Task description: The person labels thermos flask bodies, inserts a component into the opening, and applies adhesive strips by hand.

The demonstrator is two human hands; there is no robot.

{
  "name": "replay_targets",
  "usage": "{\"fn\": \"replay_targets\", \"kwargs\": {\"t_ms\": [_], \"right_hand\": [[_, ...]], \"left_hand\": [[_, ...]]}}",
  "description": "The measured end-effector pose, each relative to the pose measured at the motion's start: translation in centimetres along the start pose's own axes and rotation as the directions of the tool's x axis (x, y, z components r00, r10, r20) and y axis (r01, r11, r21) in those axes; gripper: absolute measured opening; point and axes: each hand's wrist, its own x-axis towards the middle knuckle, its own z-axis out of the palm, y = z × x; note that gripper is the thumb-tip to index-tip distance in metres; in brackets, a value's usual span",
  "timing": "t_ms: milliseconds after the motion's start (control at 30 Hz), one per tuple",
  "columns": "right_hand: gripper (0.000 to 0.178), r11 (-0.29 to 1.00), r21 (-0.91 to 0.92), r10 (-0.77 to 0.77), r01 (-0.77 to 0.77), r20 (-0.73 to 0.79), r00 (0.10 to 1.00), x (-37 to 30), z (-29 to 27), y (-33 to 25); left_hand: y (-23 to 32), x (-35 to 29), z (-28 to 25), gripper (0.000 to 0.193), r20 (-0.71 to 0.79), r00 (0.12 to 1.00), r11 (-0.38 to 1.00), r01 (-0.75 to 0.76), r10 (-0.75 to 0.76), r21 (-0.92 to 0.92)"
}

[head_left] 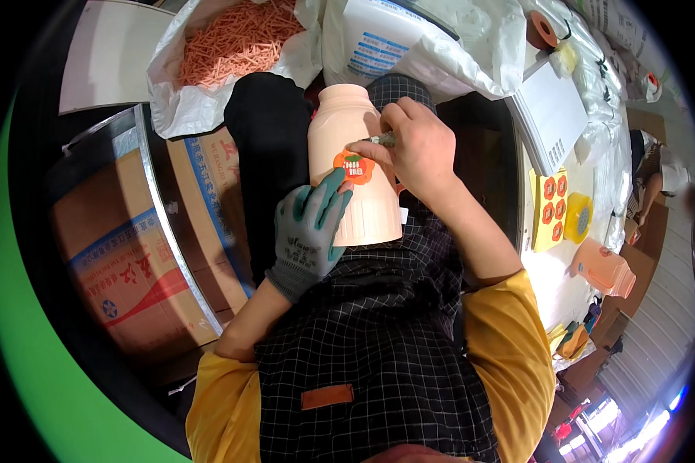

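Observation:
A peach-coloured thermos shell (pixel 368 212) rests on my lap, its narrower neck pointing away from me. An orange flower-shaped sticker (pixel 353 167) with a green leaf lies on its side. My left hand (pixel 309 224), in a grey and green glove with bare fingertips showing, holds the shell, its fingers against the sticker's lower left edge. Bare and closed, my right hand (pixel 417 150) is at the sticker's upper right, with the thumb touching near its edge. A small greenish-grey thing (pixel 383 140) pokes out of its pinch; its kind is unclear.
A white bag (pixel 164 85) of pink shredded filler stands ahead on the left, beside cardboard boxes (pixel 131 266). Along the right, a table holds a yellow sticker sheet (pixel 538 220), a tape roll (pixel 579 217), a white stack (pixel 548 116) and another peach shell (pixel 606 266).

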Motion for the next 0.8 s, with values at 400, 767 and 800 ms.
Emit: {"fn": "replay_targets", "kwargs": {"t_ms": [400, 767, 800], "right_hand": [[0.051, 0.993, -0.011, 0.111, -0.115, -0.203, 0.973, 0.0, 0.3, 1.4], [0.052, 0.644, 0.761, 0.139, -0.071, -0.026, 0.99, -12.1, -2.0, -1.6], [0.053, 0.671, 0.742, 0.069, -0.002, -0.059, 0.996, -11.7, -2.0, -1.6]], "left_hand": [[-0.2, 0.3, 0.1, 0.063, -0.106, 0.994, 0.996, 0.033, -0.041, -0.081], [-0.5, -1.9, 2.1, 0.055, -0.193, 0.94, 0.858, 0.158, -0.282, -0.488], [-0.5, -2.1, 2.2, 0.055, -0.188, 0.94, 0.863, 0.166, -0.285, -0.477]]}}
